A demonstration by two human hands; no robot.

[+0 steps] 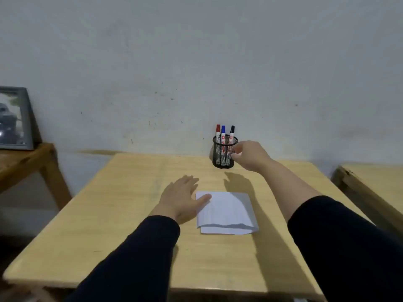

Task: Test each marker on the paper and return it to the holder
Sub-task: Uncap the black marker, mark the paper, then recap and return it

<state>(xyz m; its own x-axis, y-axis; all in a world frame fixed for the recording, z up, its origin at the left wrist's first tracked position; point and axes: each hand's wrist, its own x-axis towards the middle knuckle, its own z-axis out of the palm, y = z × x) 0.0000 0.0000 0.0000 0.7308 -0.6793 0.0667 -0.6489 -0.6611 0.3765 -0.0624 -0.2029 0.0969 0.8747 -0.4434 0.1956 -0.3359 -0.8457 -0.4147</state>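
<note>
A black mesh holder [222, 156] stands at the far edge of the wooden table [122, 214], close to the wall. In it stand a red-capped marker [217, 130], a blue-capped marker [223, 131] and a black-capped marker [232, 131]. White paper [226, 212], folded over at its near edge, lies in the middle of the table. My left hand [182, 198] rests flat with its thumb on the paper's left corner. My right hand [248, 154] hovers just right of the holder, fingers loosely curled, holding nothing.
A second wooden table [375, 182] stands to the right, with a gap between. On the left a lower wooden stand [28, 160] carries a framed picture [15, 118]. A pale wall rises right behind the holder.
</note>
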